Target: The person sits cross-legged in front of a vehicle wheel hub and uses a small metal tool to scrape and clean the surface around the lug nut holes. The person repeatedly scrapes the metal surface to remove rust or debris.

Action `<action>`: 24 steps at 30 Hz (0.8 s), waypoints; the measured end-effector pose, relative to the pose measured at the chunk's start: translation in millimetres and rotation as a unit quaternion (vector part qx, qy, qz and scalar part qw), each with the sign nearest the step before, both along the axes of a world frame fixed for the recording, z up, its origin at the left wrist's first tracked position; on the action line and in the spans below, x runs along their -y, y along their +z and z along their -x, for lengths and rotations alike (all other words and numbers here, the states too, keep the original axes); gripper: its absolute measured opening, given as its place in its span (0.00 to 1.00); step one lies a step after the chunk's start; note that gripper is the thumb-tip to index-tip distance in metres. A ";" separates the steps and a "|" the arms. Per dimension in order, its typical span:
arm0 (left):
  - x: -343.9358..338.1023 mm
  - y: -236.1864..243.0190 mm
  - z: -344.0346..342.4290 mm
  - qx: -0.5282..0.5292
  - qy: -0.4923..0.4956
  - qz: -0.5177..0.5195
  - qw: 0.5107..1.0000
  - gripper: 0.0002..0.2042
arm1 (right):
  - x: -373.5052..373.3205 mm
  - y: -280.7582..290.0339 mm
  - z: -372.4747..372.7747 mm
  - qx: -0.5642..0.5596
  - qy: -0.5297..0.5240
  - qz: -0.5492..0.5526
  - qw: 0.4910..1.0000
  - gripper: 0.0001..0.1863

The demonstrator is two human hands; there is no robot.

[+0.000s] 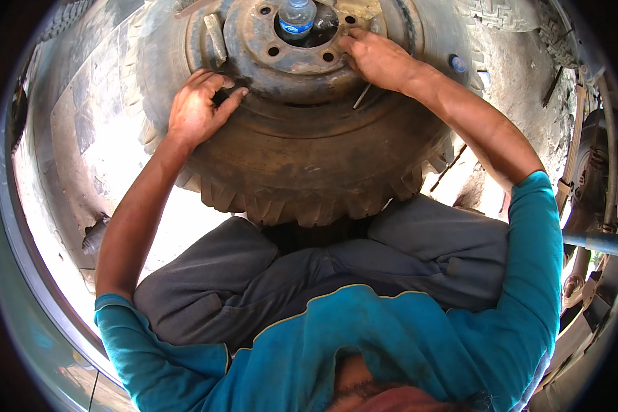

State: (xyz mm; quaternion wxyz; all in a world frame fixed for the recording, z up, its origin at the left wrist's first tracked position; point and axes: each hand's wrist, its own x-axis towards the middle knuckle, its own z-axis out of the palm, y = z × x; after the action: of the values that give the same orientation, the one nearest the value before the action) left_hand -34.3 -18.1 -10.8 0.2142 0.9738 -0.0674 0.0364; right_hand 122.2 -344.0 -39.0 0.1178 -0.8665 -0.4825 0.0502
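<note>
A large, dirty tyre (pixel 302 165) with a rusty steel wheel rim (pixel 309 81) lies in front of my folded legs. My left hand (pixel 202 106) rests at the rim's left edge, thumb and fingers apart, with nothing visible between them. A flat, pale bar (pixel 215 38) stands between tyre and rim just beyond it. My right hand (pixel 378 60) is on the wheel disc's right side by the bolt holes, fingers curled and pressed together; whatever they grip is hidden. Below that hand a thin metal rod (pixel 362 97) sticks out across the rim edge; its upper end is hidden.
A clear plastic bottle (pixel 296 20) with a blue label stands in the wheel's centre hole. A round blue cap-like piece (pixel 458 64) lies on the tyre at the right. Other tyres (pixel 505 14) stand at the back right, and metal parts (pixel 597 172) crowd the right side.
</note>
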 end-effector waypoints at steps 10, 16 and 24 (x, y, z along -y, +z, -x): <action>-5.2 -2.6 14.2 -0.041 -0.034 -0.075 0.996 0.22 | 8.8 34.7 -41.6 -0.033 -0.103 -0.016 0.994 0.16; -1.6 4.0 30.1 -0.050 -0.056 -0.122 0.990 0.27 | 19.7 118.0 -33.7 -0.163 -0.221 -0.002 0.962 0.18; 3.1 4.5 24.2 -0.093 -0.073 -0.135 0.984 0.36 | 60.3 198.8 21.3 -0.153 -0.144 0.014 0.978 0.12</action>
State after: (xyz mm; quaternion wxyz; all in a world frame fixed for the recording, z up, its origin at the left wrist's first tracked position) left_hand -58.5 -21.3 -6.3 0.0887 0.9854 -0.1219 -0.0796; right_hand 100.9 -404.4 159.9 0.1839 -0.9105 -0.3281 0.1717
